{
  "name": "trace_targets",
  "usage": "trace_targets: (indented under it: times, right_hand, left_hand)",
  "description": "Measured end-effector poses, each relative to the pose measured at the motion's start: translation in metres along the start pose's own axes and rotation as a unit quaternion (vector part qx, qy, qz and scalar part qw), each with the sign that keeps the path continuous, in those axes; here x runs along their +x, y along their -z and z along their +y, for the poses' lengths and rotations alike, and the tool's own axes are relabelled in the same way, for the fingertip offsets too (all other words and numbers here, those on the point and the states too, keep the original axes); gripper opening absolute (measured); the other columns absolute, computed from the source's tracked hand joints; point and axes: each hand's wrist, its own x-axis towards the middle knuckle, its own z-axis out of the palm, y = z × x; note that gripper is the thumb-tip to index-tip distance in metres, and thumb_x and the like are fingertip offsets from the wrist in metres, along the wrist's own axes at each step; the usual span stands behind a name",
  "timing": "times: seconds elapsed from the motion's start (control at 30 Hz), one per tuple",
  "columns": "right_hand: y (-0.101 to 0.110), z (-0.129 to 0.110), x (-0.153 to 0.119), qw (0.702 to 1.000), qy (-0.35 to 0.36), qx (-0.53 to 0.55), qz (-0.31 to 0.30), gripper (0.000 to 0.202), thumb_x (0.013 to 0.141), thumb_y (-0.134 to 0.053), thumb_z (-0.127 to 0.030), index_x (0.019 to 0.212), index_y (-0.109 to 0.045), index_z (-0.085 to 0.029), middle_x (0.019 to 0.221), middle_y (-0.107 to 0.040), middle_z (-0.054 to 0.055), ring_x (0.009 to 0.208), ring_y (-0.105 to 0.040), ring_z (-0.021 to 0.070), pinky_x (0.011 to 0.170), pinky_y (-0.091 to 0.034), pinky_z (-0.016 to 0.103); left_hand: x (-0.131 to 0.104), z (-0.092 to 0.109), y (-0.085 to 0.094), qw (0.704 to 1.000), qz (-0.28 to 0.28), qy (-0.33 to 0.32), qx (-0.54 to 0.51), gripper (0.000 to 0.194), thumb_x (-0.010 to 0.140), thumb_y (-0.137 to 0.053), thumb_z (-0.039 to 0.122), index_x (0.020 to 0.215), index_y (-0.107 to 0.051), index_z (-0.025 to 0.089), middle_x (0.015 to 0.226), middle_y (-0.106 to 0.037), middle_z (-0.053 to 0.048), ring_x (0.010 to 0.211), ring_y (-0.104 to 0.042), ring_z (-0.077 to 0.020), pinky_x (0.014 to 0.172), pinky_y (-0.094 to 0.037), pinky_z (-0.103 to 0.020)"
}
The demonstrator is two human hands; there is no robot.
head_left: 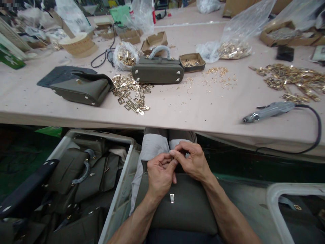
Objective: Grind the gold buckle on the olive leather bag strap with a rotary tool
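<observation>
An olive-green leather handbag [177, 206] is being steadied on the person's lap, below the edge of the pale pink bench [177, 108], with a small silver metal plate [172, 198] showing on its upper face. The left hand [159, 174] and the right hand [193, 161] are being held together at the bag's far edge, each grip narrowed to a pinch on something too small to be identified. A grey electric screwdriver [271, 111] and a heap of gold-coloured metal fittings [132, 95] are lying on the bench, well apart.

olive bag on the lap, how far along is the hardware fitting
Looks done: one metal plate sits on the lap bag. In hand: left hand and right hand pinch something small at its top edge. Left, probably: gold fittings and two bags on the table.
</observation>
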Motion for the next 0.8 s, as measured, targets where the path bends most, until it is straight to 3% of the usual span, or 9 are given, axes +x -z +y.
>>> trace_targets:
  times: [0.07, 0.17, 0.23, 0.4, 0.53, 0.63, 0.7, 0.8]
  right_hand:
    - [-0.002, -0.001, -0.001, 1.0, 0.003, -0.011, 0.004, 0.025, 0.091, -0.07, -0.033, 0.072, -0.066, -0.018, 0.065, -0.06, -0.001, 0.059, -0.053, 0.0125, 0.059, -0.038, 0.027]
    - [-0.005, -0.001, -0.001, 0.999, 0.0, -0.029, 0.041, 0.029, 0.094, -0.065, -0.033, 0.069, -0.064, -0.018, 0.062, -0.057, -0.001, 0.057, -0.051, 0.0121, 0.06, -0.037, 0.028]
    - [-0.005, -0.001, 0.0, 0.999, -0.02, -0.026, 0.034, 0.03, 0.095, -0.063, -0.033, 0.069, -0.064, -0.018, 0.061, -0.057, -0.002, 0.056, -0.049, 0.0119, 0.058, -0.036, 0.028]
    - [-0.002, -0.003, 0.001, 0.999, -0.038, -0.022, -0.012, 0.029, 0.09, -0.068, -0.036, 0.068, -0.063, -0.018, 0.059, -0.057, -0.002, 0.054, -0.048, 0.0115, 0.053, -0.034, 0.026]
    - [-0.005, -0.001, 0.001, 0.998, -0.066, -0.012, -0.014, 0.034, 0.092, -0.066, -0.039, 0.065, -0.063, -0.018, 0.057, -0.056, -0.002, 0.053, -0.049, 0.0118, 0.052, -0.035, 0.026]
    - [-0.006, -0.002, 0.005, 0.99, -0.119, 0.031, -0.07, 0.036, 0.092, -0.065, -0.044, 0.067, -0.063, -0.018, 0.059, -0.058, -0.001, 0.052, -0.051, 0.0122, 0.049, -0.036, 0.024]
    - [-0.003, -0.008, 0.013, 0.988, -0.114, 0.01, -0.102, 0.037, 0.093, -0.064, -0.045, 0.067, -0.062, -0.018, 0.059, -0.058, -0.001, 0.051, -0.05, 0.0119, 0.048, -0.034, 0.024]
    - [0.004, -0.022, 0.034, 0.995, -0.05, -0.066, -0.048, 0.039, 0.093, -0.063, -0.047, 0.067, -0.062, -0.018, 0.057, -0.055, -0.002, 0.05, -0.045, 0.0116, 0.048, -0.032, 0.025]
  left_hand:
    - [-0.001, -0.002, 0.0, 1.0, 0.002, 0.002, 0.001, 0.031, 0.088, -0.076, 0.041, 0.086, -0.066, 0.011, 0.062, -0.07, -0.004, 0.033, -0.053, -0.0088, 0.032, -0.034, -0.016]
    - [-0.003, -0.003, 0.0, 1.0, -0.019, -0.002, 0.009, 0.031, 0.093, -0.069, 0.041, 0.102, -0.068, 0.011, 0.057, -0.069, -0.003, 0.038, -0.06, -0.0131, 0.04, -0.046, -0.019]
    - [-0.004, -0.002, -0.001, 1.0, -0.027, 0.0, 0.011, 0.033, 0.094, -0.067, 0.041, 0.105, -0.069, 0.01, 0.052, -0.066, -0.002, 0.039, -0.061, -0.0149, 0.043, -0.05, -0.021]
    - [-0.005, 0.001, 0.001, 1.0, -0.021, 0.007, 0.02, 0.032, 0.093, -0.067, 0.043, 0.085, -0.066, 0.012, 0.044, -0.061, -0.001, 0.032, -0.054, -0.0124, 0.037, -0.039, -0.017]
    - [-0.003, -0.002, 0.005, 0.999, -0.034, 0.006, 0.032, 0.031, 0.094, -0.065, 0.042, 0.085, -0.068, 0.013, 0.044, -0.061, -0.001, 0.032, -0.053, -0.0118, 0.038, -0.036, -0.017]
    - [-0.003, -0.003, 0.009, 0.999, -0.027, 0.008, 0.03, 0.034, 0.094, -0.064, 0.045, 0.083, -0.068, 0.013, 0.043, -0.059, -0.001, 0.03, -0.051, -0.0111, 0.036, -0.031, -0.016]
    - [-0.004, -0.002, 0.012, 1.0, -0.02, 0.009, 0.02, 0.036, 0.093, -0.066, 0.047, 0.083, -0.069, 0.012, 0.05, -0.062, -0.003, 0.029, -0.05, -0.0098, 0.033, -0.028, -0.016]
    - [-0.007, -0.002, 0.015, 1.0, -0.009, 0.016, 0.0, 0.04, 0.091, -0.067, 0.051, 0.09, -0.071, 0.011, 0.073, -0.072, -0.009, 0.03, -0.051, -0.0077, 0.031, -0.027, -0.016]
